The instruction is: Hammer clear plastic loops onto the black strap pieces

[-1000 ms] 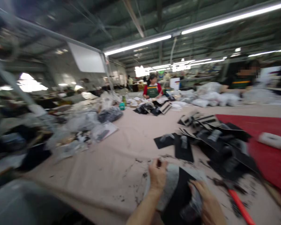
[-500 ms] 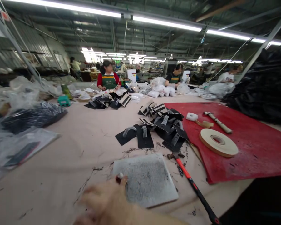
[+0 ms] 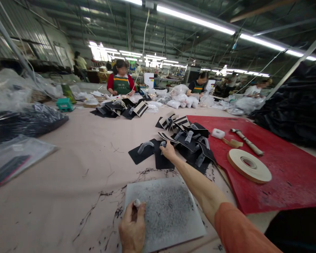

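At the lower middle, my left hand [image 3: 133, 226] is closed round a small white-tipped piece [image 3: 137, 202], its kind too small to make out. The hand rests over the left edge of a grey slab [image 3: 171, 207] specked with dark marks. Farther forward, my right hand [image 3: 169, 151] has its fingers closed at the plastic-wrapped handle of a flat black panel [image 3: 163, 161] lying on the table. Another black panel [image 3: 141, 153] with a wrapped handle lies just left of it. A heap of similar panels [image 3: 191, 138] spreads behind and to the right.
On a red sheet [image 3: 284, 175] at right lie a tape roll [image 3: 249, 165], a rod-like tool [image 3: 247, 141] and a white roll [image 3: 218, 133]. More panels [image 3: 121, 108] lie at the back. Plastic bags [image 3: 18, 154] cover the left. Co-workers [image 3: 121, 82] sit across the table.
My right arm has swung forward over the slab to the black panel, and the hammer is hidden now. My left hand stays at the slab's left edge with the white-tipped piece.
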Motion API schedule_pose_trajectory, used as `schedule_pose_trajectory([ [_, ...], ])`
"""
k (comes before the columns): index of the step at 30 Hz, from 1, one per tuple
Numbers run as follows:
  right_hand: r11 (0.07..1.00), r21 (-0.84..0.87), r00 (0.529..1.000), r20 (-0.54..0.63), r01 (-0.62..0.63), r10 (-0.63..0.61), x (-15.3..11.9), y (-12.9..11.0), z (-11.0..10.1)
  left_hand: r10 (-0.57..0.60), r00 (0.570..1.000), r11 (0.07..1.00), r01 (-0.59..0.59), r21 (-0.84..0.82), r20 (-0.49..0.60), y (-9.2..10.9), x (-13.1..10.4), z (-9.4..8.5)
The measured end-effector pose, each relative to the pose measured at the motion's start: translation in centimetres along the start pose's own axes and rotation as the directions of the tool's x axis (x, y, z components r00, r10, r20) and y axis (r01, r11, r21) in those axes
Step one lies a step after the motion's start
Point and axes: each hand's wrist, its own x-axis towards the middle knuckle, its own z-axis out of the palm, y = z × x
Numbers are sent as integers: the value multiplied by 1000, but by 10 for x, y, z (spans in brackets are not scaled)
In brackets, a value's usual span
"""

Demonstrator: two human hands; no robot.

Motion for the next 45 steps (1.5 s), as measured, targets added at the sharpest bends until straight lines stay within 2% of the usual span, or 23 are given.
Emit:
schedule_pose_trajectory([
  [4, 998, 51, 999, -45, 30, -28, 16, -24, -25, -42, 999, 999, 42, 7, -1, 11, -3, -1],
  [7, 993, 82, 994, -82, 81, -75, 0, -33, -51, -42, 999, 999, 42, 25, -2, 16, -3, -1],
  [9, 989, 96, 991, -85, 111, -103, -37, -30, -63, -27, 1000, 999, 27, 30, -4, 17, -3, -1],
  [11, 986, 107, 990, -72, 129, -121, -94, -18, -67, -5, 1000, 999, 5, 43, 0, 17, -3, -1],
  [14, 987, 127, 995, -4, 99, -100, -194, 10, -54, 27, 1000, 995, -27, 92, 5, 15, -2, -1],
  [16, 990, 127, 996, 56, 67, -75, -251, 29, -40, 47, 999, 993, -48, 110, 10, 11, -1, -2],
  [18, 994, 109, 995, 88, 28, -38, -290, 42, -28, 73, 997, 991, -74, 113, 19, 7, 0, -4],
  [20, 997, 79, 993, 115, -1, -8, -310, 48, -21, 90, 996, 991, -93, 101, 28, 4, 1, -5],
  [23, 999, 26, 987, 161, -33, 28, -316, 49, -21, 92, 993, 995, -94, 24, 69, 12, 1, -4],
  [26, 998, 12, 982, 180, -64, 61, -312, 49, -24, 124, 977, 989, -107, -104, 172, 37, -3, 5],
  [29, 998, 7, 982, 183, -55, 53, -307, 51, -26, 172, 924, 969, -96, -230, 343, 63, -10, 26],
  [31, 999, -9, 981, 187, -43, 44, -305, 52, -27, 179, 876, 962, -61, -266, 447, 72, -13, 43],
  [34, 999, -19, 980, 196, -31, 34, -302, 54, -30, 161, 829, 968, -27, -251, 535, 68, -14, 65],
  [37, 999, -16, 980, 195, -37, 39, -302, 55, -30, 133, 825, 970, 5, -242, 550, 54, -13, 76],
  [41, 999, -3, 982, 183, -42, 41, -303, 56, -29, 114, 821, 964, 46, -264, 559, 43, -10, 75],
  [45, 999, 5, 980, 192, -44, 42, -302, 57, -29, 159, 801, 966, -6, -258, 577, 48, -12, 72],
])
